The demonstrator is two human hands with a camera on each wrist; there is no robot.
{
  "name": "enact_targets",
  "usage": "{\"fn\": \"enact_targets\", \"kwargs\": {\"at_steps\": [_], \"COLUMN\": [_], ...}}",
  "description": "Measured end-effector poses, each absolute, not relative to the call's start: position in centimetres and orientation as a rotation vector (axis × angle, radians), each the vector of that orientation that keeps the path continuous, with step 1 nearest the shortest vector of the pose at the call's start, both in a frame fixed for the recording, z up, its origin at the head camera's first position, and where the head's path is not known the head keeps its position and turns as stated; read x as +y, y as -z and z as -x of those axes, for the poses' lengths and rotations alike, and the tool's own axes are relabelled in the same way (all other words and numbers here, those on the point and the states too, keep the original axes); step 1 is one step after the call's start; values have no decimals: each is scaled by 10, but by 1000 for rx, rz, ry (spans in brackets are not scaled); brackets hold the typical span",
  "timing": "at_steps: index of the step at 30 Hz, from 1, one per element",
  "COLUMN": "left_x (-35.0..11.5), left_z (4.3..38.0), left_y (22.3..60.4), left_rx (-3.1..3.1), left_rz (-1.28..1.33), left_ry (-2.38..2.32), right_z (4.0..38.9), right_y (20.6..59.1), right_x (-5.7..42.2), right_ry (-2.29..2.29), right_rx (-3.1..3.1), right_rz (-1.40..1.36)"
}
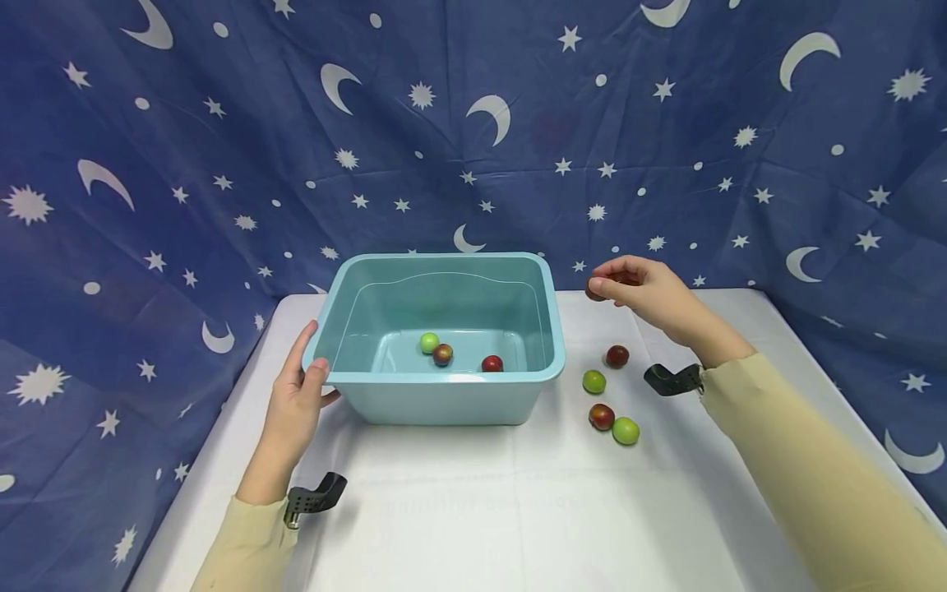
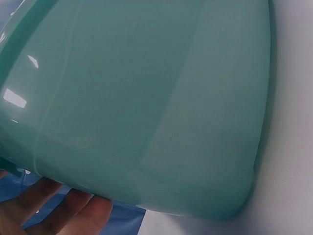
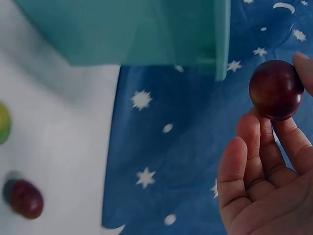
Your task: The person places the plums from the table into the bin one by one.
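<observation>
My left hand grips the left rim of a light blue plastic tub, thumb over the rim and fingers along the outer wall. In the left wrist view those fingers lie against the tub's side. Raised beyond the tub's right rim, my right hand pinches a dark red plum between thumb and fingertips. Inside the tub lie a green round fruit, a reddish-brown plum and a red plum.
Right of the tub on the white-covered table lie a dark red plum, a green fruit, another red plum and a second green fruit. A blue moon-and-star cloth hangs behind.
</observation>
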State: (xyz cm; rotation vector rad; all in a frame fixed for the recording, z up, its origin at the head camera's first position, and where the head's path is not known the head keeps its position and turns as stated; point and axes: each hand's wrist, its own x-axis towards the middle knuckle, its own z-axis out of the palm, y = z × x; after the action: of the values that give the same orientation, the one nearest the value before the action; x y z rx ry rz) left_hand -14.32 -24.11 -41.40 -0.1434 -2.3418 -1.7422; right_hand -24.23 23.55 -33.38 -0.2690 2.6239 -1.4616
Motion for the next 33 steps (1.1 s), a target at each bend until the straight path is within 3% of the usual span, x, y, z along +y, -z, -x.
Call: {"fn": "enact_targets", "kwargs": {"at_steps": [14,33], "left_x": [-241,-241], "left_z": [144,144], "left_y": [415,417], "left_rx": [-2324,-2330], "left_rz": [128,144], "left_ry": [1763,1741], "right_z": [257,271], "right_y": [301,298], "right_x": [180,109], "right_ry": [1590,1609], "right_rx": [2490,2418], "right_rz": [410,452]}}
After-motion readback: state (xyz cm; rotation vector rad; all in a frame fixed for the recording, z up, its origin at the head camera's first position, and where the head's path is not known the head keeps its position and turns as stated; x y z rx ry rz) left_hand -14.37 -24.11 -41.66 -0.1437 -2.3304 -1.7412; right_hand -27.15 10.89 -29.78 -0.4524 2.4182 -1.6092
